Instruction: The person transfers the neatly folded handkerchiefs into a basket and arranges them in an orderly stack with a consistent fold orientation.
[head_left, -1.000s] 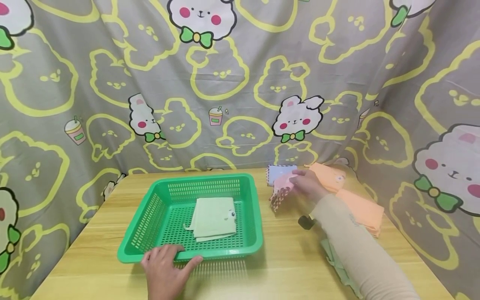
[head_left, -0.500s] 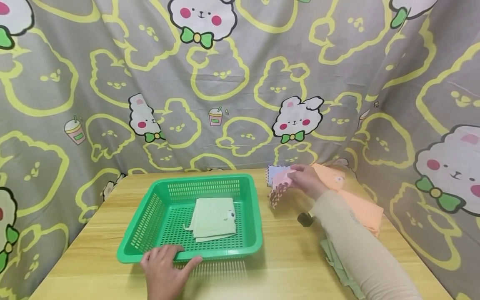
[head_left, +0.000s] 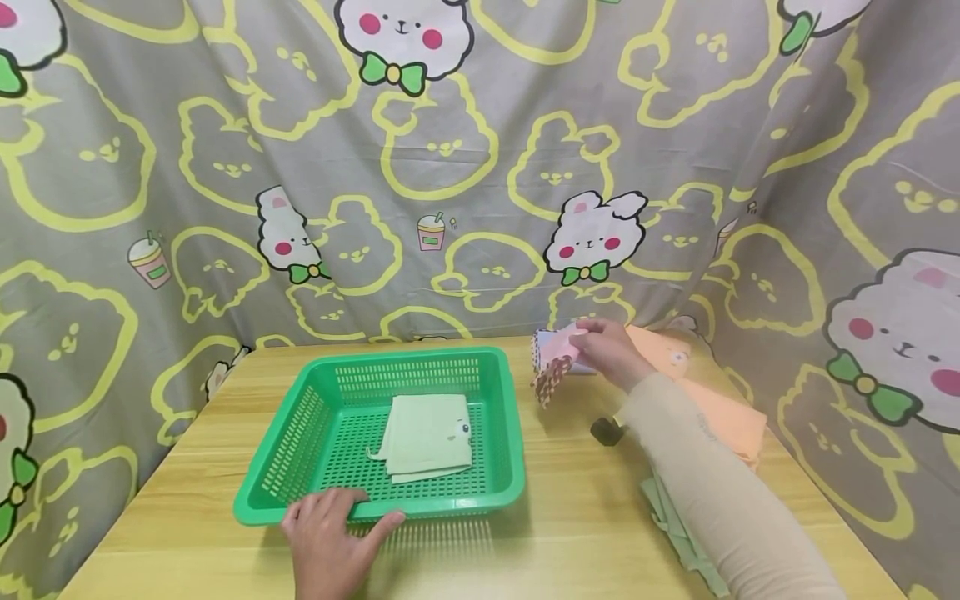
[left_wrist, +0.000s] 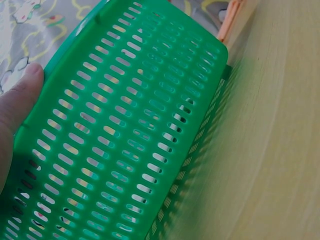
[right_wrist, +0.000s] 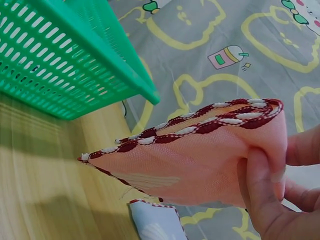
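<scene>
My right hand (head_left: pixel 611 354) pinches a folded pink cloth (right_wrist: pixel 200 165) with a dark-red-and-white stitched edge, held above the table. Behind and below it lies a folded blue cloth (right_wrist: pixel 160 221) with a stitched edge, partly covered in the head view. My left hand (head_left: pixel 330 537) grips the near rim of a green plastic basket (head_left: pixel 442 507), fingers over the rim and thumb along the near side. Inside that basket, right of its middle, a folded pale green cloth (head_left: pixel 429 435) with a small animal face lies flat.
Two folded orange cloths (head_left: pixel 723 421) lie at the right, partly behind the right sleeve. A green cloth (head_left: pixel 678 533) sticks out under the forearm. The small black object (head_left: pixel 607 431) is by the right wrist. A patterned curtain (head_left: pixel 480 167) stands behind the wooden table (head_left: pixel 187 467).
Pinching the pink cloth, my right hand has moved slightly up and left, and the cloth has lifted a little. The left hand and basket stay where they were.
</scene>
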